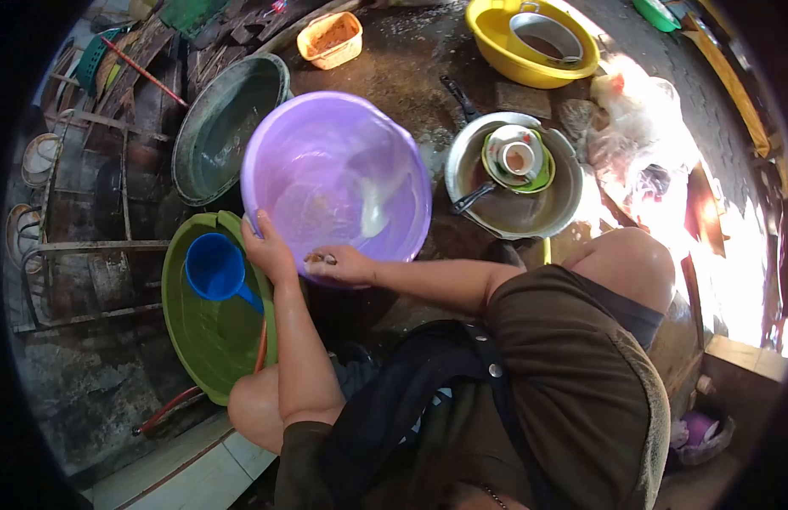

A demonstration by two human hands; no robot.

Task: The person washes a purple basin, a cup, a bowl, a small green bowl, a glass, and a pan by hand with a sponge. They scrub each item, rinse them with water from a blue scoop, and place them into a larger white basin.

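A large purple basin (326,178), wet inside with a whitish streak of water or suds, is tilted in front of me. My left hand (269,248) grips its near left rim, thumb on the inner side. At the near rim, my right hand (341,264) is closed around something small, brownish and whitish, which I cannot make out. Just left of my left hand, a blue dipper (214,265) lies in a green basin (181,340). Behind the purple basin on the left stands a dark basin (228,127) with water in it.
Right of the purple basin, a metal pan (568,191) holds stacked dishes and a cup (516,158). Farther back are a yellow basin (504,68) with a metal pot and an orange basket (330,41). Plastic bags (640,127) lie at right; a metal rack (96,246) stands left.
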